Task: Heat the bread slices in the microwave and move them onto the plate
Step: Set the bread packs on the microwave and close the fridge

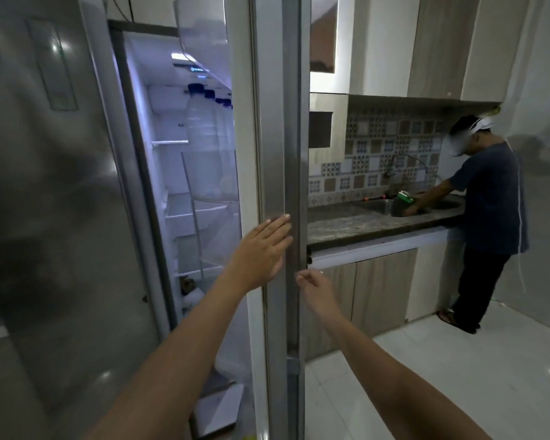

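Observation:
I face a steel fridge whose right door stands open edge-on toward me, showing the lit inside. My left hand lies flat, fingers apart, against the door's inner edge. My right hand hangs just right of the door's edge with fingers loosely curled and nothing in it. Large clear bottles with blue caps stand in the door shelf. No bread, microwave or plate is in view.
The fridge's left door is closed. To the right runs a dark stone counter with a sink, where another person stands. Wooden cabinets sit below, and white floor tiles lie beyond.

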Demonstrator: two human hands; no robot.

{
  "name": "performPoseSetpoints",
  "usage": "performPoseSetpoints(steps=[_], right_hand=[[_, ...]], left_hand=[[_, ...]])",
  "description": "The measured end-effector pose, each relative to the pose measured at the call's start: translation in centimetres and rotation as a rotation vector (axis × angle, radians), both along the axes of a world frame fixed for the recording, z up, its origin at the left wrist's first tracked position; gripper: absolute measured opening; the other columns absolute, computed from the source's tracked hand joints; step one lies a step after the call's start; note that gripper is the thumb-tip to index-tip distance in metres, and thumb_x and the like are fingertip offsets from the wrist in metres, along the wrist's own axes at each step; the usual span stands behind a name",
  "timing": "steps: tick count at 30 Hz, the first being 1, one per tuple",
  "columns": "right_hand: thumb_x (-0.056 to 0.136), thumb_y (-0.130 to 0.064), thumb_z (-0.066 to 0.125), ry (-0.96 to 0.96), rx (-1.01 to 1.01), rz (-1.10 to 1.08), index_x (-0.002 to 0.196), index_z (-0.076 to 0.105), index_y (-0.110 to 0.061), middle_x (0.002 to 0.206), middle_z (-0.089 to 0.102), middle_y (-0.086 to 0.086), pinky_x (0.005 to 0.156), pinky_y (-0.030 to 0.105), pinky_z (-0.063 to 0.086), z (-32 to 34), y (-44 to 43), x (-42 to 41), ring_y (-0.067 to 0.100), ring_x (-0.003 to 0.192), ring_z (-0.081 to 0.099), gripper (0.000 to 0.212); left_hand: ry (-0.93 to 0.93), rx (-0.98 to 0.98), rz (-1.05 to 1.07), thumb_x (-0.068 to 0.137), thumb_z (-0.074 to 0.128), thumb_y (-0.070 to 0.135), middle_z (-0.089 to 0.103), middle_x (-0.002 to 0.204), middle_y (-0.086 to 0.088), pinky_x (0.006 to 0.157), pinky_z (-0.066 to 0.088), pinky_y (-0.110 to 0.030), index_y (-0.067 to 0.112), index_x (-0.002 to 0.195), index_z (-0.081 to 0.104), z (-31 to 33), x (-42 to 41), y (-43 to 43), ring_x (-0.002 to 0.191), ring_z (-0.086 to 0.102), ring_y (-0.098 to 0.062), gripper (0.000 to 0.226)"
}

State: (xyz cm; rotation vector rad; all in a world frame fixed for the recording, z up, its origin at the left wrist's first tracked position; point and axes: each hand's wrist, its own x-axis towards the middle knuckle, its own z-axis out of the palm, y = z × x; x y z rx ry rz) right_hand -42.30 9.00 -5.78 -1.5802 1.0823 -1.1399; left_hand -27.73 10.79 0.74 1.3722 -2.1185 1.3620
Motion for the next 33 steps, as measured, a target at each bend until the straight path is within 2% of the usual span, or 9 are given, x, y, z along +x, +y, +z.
performPoseSetpoints(steps=[2, 4, 6, 9, 14, 18, 22, 26, 33], right_hand=[[0.094, -0.006, 0.049, -0.019, -0.126, -0.022, 0.108, 0.056, -0.005, 0.094, 0.057, 0.001, 0.069, 0.01, 0.043, 1.2, -0.4, 0.7, 0.009, 0.086, 0.053, 0.016], [0.092, -0.005, 0.052, 0.009, -0.245, -0.028, 0.11, 0.058, -0.008, 0.105, 0.058, 0.003, 0.08, 0.015, 0.047, 2.5, -1.6, 1.7, 0.01, 0.094, 0.055, 0.02], [0.091, -0.006, 0.054, 0.035, -0.327, 0.014, 0.116, 0.057, -0.011, 0.115, 0.057, 0.003, 0.093, 0.027, 0.047, 3.8, -3.2, 3.0, 0.012, 0.103, 0.055, 0.026], [0.09, -0.003, 0.053, 0.013, -0.428, 0.107, 0.125, 0.053, -0.011, 0.122, 0.051, 0.001, 0.1, 0.027, 0.043, 6.4, -5.7, 5.0, 0.012, 0.113, 0.051, 0.036], [0.089, -0.001, 0.054, -0.04, -0.624, 0.197, 0.131, 0.049, -0.011, 0.138, 0.038, 0.005, 0.11, 0.028, 0.033, 10.9, -11.0, 8.7, 0.013, 0.127, 0.04, 0.043], [0.091, -0.007, 0.053, 0.046, -0.785, 0.25, 0.139, 0.041, -0.013, 0.15, 0.026, 0.004, 0.111, 0.02, 0.018, 14.1, -15.8, 11.4, 0.015, 0.14, 0.025, 0.05], [0.092, -0.011, 0.053, 0.12, -0.829, 0.295, 0.144, 0.031, -0.019, 0.156, 0.015, 0.002, 0.11, 0.02, 0.014, 15.5, -19.1, 14.5, 0.018, 0.144, 0.016, 0.058], [0.09, -0.011, 0.054, 0.115, -0.859, 0.257, 0.147, 0.025, -0.023, 0.158, 0.005, 0.001, 0.115, 0.034, 0.018, 15.5, -21.1, 17.5, 0.021, 0.144, 0.011, 0.065], [0.092, -0.025, 0.05, 0.246, -0.945, 0.005, 0.148, 0.022, -0.024, 0.158, 0.007, 0.003, 0.116, 0.043, 0.016, 16.6, -25.7, 20.8, 0.026, 0.144, 0.007, 0.062]], left_hand=[[0.073, -0.039, 0.032, 0.081, 0.052, 0.026, 0.06, 0.129, -0.009, 0.105, 0.037, -0.037, 0.013, 0.115, 0.065, -0.4, 1.1, 0.6, 0.126, 0.052, -0.023, 0.038], [0.156, -0.072, 0.081, 0.084, 0.04, 0.028, 0.06, 0.129, -0.01, 0.105, 0.036, -0.037, 0.012, 0.119, 0.062, -0.2, 2.0, 0.8, 0.124, 0.054, -0.023, 0.044], [0.222, -0.103, 0.118, 0.087, 0.039, 0.03, 0.055, 0.134, -0.011, 0.107, 0.029, -0.038, 0.011, 0.126, 0.055, 0.3, 3.0, 0.5, 0.128, 0.05, -0.024, 0.047], [0.273, -0.136, 0.139, 0.091, 0.04, 0.029, 0.043, 0.145, -0.011, 0.119, 0.016, -0.035, 0.01, 0.137, 0.041, 2.0, 4.6, -0.7, 0.138, 0.032, -0.022, 0.05], [0.239, -0.157, 0.279, 0.089, 0.041, 0.029, 0.035, 0.15, -0.01, 0.117, 0.008, -0.034, 0.006, 0.141, 0.038, 5.8, 7.0, -3.7, 0.141, 0.019, -0.02, 0.056], [0.211, -0.201, 0.459, 0.085, 0.041, 0.028, 0.032, 0.151, -0.01, 0.117, 0.006, -0.034, 0.005, 0.142, 0.034, 7.2, 9.4, -5.9, 0.142, 0.017, -0.02, 0.062], [0.26, -0.282, 0.529, 0.085, 0.04, 0.027, 0.031, 0.152, -0.012, 0.118, 0.005, -0.033, 0.005, 0.142, 0.033, 8.0, 11.5, -7.7, 0.142, 0.017, -0.021, 0.062], [0.333, -0.337, 0.548, 0.087, 0.04, 0.028, 0.021, 0.155, -0.011, 0.118, 0.0, -0.033, 0.008, 0.146, 0.026, 8.7, 14.0, -9.6, 0.144, 0.009, -0.02, 0.063], [0.352, -0.338, 0.538, 0.091, 0.04, 0.031, 0.019, 0.156, -0.011, 0.119, -0.003, -0.035, 0.012, 0.147, 0.025, 10.5, 19.3, -12.6, 0.145, 0.005, -0.021, 0.061]])
